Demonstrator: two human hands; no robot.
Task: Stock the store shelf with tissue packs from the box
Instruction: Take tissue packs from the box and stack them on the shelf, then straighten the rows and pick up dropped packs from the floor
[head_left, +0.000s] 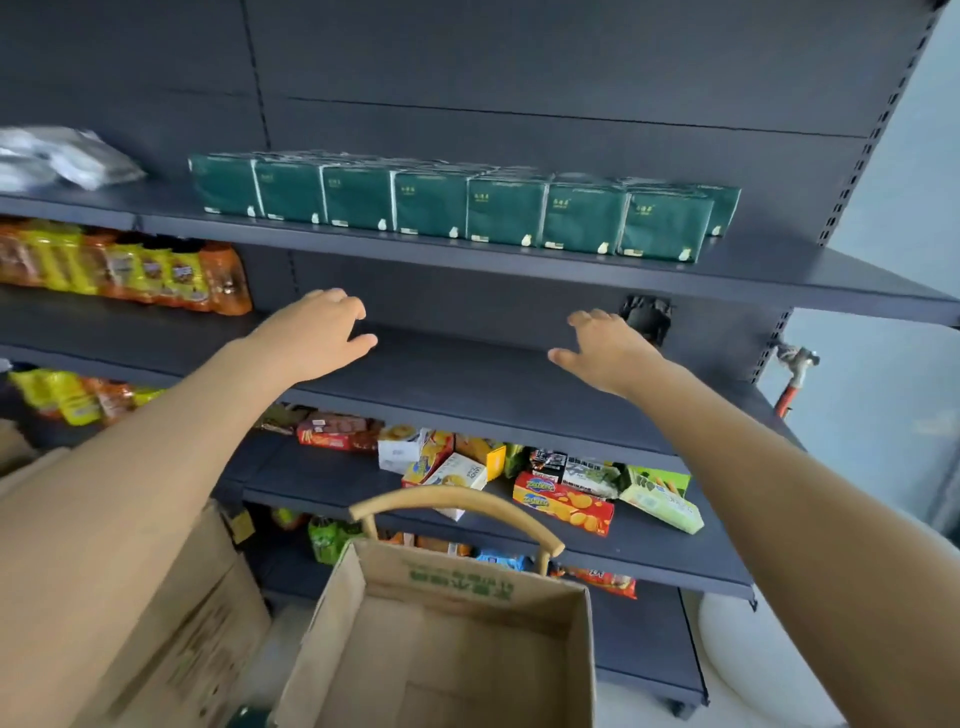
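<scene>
Several dark green tissue packs (467, 205) stand in a row on the upper dark shelf (779, 275). Below them, my left hand (317, 332) and my right hand (608, 345) reach out over the bare middle shelf (467, 379), palms down, fingers spread, holding nothing. An open cardboard box (447, 639) sits low in the middle on a wooden chair; no tissue packs show in the part of its inside that I can see.
Orange and yellow snack bags (130, 270) fill the left of the middle shelf. Biscuit and snack boxes (561, 493) lie on the lower shelf. A second cardboard box (187, 639) stands at lower left. Plastic-wrapped goods (62, 158) lie on the upper shelf's left.
</scene>
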